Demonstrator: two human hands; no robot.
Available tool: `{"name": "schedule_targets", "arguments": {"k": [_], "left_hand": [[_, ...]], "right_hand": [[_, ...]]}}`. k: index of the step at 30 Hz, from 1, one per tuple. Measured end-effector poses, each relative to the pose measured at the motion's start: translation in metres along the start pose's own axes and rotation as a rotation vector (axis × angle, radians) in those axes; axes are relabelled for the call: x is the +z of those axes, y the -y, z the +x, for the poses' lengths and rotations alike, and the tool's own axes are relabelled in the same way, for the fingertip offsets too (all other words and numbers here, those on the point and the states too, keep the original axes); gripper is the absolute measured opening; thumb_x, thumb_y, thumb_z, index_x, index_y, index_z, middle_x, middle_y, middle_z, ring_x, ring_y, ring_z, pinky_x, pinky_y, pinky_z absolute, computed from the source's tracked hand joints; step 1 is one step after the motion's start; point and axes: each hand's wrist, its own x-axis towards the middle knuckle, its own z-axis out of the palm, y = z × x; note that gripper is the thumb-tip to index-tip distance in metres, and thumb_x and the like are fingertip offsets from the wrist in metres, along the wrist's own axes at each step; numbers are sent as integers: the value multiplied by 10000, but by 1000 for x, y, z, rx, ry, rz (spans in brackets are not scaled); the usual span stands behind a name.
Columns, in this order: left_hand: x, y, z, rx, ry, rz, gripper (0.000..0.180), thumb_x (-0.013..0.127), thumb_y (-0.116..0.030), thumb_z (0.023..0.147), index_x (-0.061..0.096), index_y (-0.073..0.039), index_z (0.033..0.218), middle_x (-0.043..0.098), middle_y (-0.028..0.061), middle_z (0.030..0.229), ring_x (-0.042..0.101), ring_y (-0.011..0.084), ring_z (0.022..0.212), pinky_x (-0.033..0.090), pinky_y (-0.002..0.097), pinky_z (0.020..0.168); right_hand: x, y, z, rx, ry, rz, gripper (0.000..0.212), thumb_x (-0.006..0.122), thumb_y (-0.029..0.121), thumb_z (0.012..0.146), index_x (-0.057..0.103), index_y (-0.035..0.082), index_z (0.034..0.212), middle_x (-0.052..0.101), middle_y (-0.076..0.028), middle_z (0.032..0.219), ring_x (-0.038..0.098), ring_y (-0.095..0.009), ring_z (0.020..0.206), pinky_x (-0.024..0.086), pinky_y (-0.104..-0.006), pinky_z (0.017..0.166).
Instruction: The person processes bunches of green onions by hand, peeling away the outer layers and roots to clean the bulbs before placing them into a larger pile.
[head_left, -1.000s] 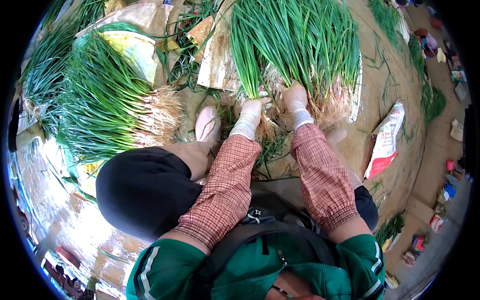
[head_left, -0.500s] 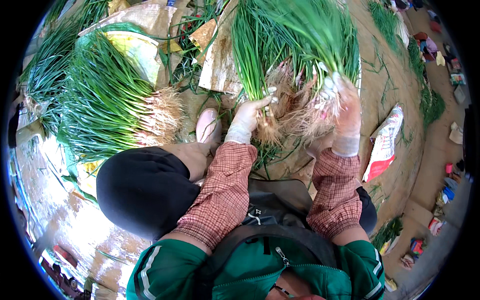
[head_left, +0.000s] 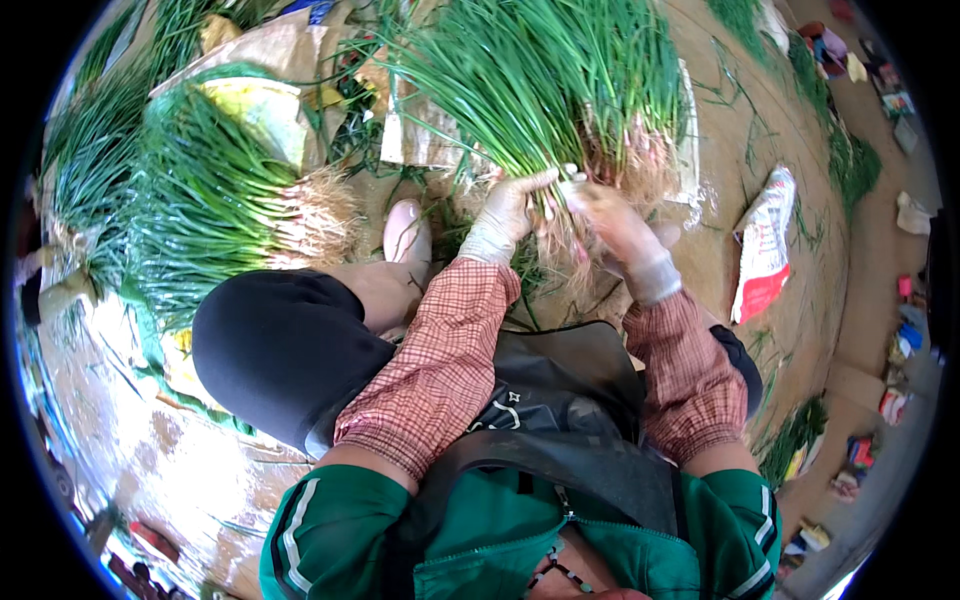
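My left hand (head_left: pixel 508 208), in a pale thin glove, is closed around a bunch of spring onions (head_left: pixel 520 125) just above the roots. The green leaves fan up and away, and the stringy roots (head_left: pixel 572 255) hang below my fingers. Against the right side of this bunch is my gloved right hand (head_left: pixel 615 222), its fingertips by the stems near my left thumb. Motion blurs the right fingers, so I cannot tell whether they grip. Just beyond, more spring onions (head_left: pixel 640 90) lie with their pinkish bulbs and roots toward me.
A large pile of spring onions (head_left: pixel 210 205) lies at the left, roots pointing right. A white and red plastic bag (head_left: pixel 765 245) is on the wet floor at the right. My pink boot (head_left: pixel 407 232) stands left of my hands. Scattered items line the far-right edge.
My right hand has moved left and brought its spring onions to the bunch in my left hand. The leaves of the held bunch now spread wider.
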Motion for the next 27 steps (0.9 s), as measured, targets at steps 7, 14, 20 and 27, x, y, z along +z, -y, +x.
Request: {"name": "schedule_targets", "arguments": {"k": [7, 14, 20, 27], "left_hand": [[68, 21, 32, 237, -109, -225, 248, 632, 0, 823, 600, -42, 1065, 657, 83, 962, 637, 227, 875, 545, 404, 769], [79, 32, 18, 186, -61, -298, 175, 578, -84, 862, 581, -28, 1028, 622, 97, 864, 607, 223, 769, 538, 399, 667], [88, 37, 9, 176, -125, -281, 207, 558, -54, 879, 573, -22, 1083, 642, 113, 949, 634, 216, 851, 541, 339, 791], [81, 25, -16, 144, -110, -273, 158, 548, -131, 920, 584, -14, 1021, 606, 62, 815, 584, 160, 731, 514, 276, 665]], "right_hand": [[6, -36, -48, -334, -723, 159, 481, 366, 255, 998, 323, -40, 1375, 380, -166, 1409, 424, -262, 1250, 366, -339, 1020], [8, 19, -26, -435, -838, 658, 448, 327, 279, 1015, 440, -48, 1300, 417, -166, 1378, 465, -274, 1215, 341, -369, 1035], [-5, 1, -3, -463, -720, -7, 380, 414, 262, 977, 520, 26, 1255, 517, -176, 1260, 473, -283, 1193, 344, -372, 1020], [10, 29, -29, -222, -437, 728, 526, 470, 369, 959, 414, -7, 1322, 475, -168, 1283, 531, -218, 1110, 436, -320, 932]]}}
